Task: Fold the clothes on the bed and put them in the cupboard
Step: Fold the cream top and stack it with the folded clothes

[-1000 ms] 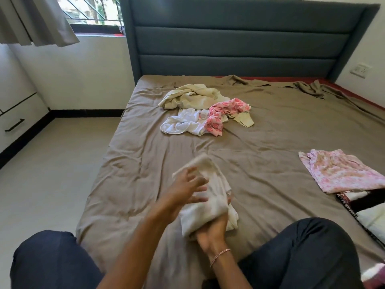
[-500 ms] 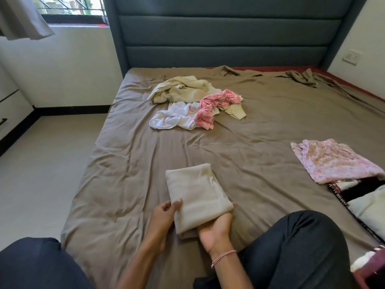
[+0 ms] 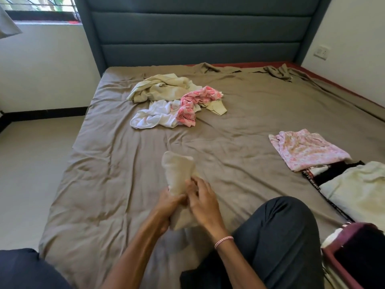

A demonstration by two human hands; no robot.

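I see the folded beige cloth (image 3: 179,174) held upright over the near middle of the bed sheet (image 3: 239,155). My left hand (image 3: 167,204) grips its lower part, and my right hand (image 3: 203,203) pinches it from the opposite side. The sheet is brown and creased. An unfolded pile (image 3: 173,101) lies toward the padded headboard (image 3: 198,32). A folded stack (image 3: 308,149) sits at the right edge. A pale floor (image 3: 25,163) and a window (image 3: 37,7) are on the left.
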